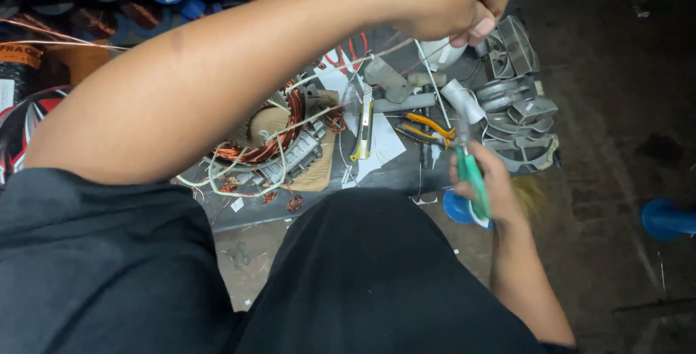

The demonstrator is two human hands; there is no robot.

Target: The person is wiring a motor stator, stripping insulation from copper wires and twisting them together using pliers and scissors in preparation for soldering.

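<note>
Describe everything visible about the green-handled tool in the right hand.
The green-handled tool, pliers or scissors by its look, has smooth, plastic-looking green grips and a narrow grey metal head pointing up and away from the person. It stands nearly upright, tilted slightly left. The right hand wraps around the grips, hiding their lower ends. The head reaches up among thin white strands over the cluttered work surface. Whether the tip is shut or grips a strand cannot be told.

Your green-handled scissors (pixel 475 180), copper-orange stator windings (pixel 279 136), yellow-and-black utility knife (pixel 362 130), orange-handled pliers (pixel 428 129), grey metal brackets (pixel 522 107), your black trousers (pixel 377 281).
</note>
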